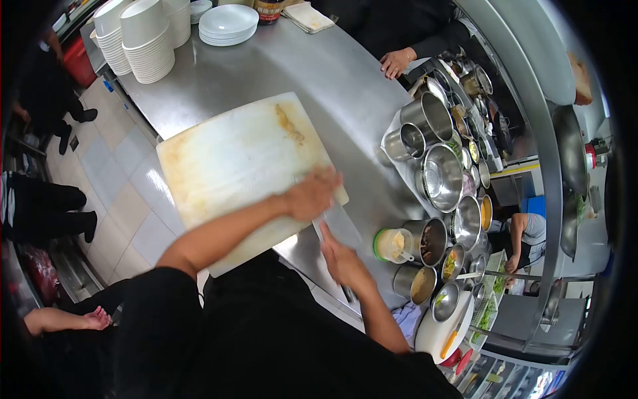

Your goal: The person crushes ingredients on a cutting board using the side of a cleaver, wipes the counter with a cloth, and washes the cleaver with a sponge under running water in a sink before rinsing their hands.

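Note:
My right hand [342, 263] is wrapped round the handle of a cleaver [343, 225], its wide blade blurred and pointing away from me off the board's right edge. My left hand [314, 194] is smeared by motion over the right part of a thick white cutting board [226, 159], close to the blade; its fingers are not clear. Yellowish-brown stains mark the board, and a brown smear [290, 125] lies near its far right corner.
Stacked white bowls [149, 63] and plates [228, 25] stand at the back of the steel counter [319, 73]. Several metal pots [442, 178] and a tub with a green rim [393, 245] line the right. A co-worker's hand [397, 62] rests on the far edge; other people stand left and right.

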The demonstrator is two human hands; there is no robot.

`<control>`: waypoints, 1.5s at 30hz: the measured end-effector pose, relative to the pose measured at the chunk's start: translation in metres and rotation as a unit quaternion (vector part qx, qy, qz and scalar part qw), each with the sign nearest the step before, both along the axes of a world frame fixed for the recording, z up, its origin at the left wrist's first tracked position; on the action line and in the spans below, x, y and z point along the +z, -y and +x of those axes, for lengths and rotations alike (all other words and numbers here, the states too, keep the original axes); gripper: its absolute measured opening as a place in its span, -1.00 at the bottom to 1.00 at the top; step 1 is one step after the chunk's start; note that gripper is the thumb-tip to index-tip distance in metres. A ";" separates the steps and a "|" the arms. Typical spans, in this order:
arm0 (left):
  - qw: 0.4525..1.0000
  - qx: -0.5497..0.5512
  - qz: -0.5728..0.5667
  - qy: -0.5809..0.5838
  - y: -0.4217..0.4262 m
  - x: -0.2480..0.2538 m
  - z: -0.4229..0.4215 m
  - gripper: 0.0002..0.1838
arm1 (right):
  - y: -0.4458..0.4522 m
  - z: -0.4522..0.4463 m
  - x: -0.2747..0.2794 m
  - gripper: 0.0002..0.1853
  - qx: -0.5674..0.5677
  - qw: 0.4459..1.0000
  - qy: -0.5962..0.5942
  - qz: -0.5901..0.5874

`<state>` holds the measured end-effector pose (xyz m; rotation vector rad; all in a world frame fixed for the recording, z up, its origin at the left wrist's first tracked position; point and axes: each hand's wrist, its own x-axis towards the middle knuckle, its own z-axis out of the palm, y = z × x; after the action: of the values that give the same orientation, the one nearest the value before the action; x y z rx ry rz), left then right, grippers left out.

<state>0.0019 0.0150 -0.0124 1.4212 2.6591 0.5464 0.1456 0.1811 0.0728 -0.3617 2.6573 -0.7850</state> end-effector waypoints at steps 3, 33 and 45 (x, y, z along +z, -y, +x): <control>0.997 0.000 0.057 0.052 -0.026 0.005 0.037 -0.33 | -0.015 0.022 0.030 -0.43 -0.019 0.998 0.043 0.028; 0.988 0.058 0.120 0.077 -0.066 0.003 0.033 -0.32 | -0.051 0.012 0.034 -0.44 -0.048 0.989 0.138 0.033; 0.993 0.050 0.108 0.012 -0.086 -0.009 0.045 -0.35 | -0.067 0.024 0.036 -0.44 -0.121 0.959 0.256 0.023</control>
<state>0.0473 0.1007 -0.0210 1.3260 2.7330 0.8798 0.1699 0.2476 0.1089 0.1690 2.2414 -0.7613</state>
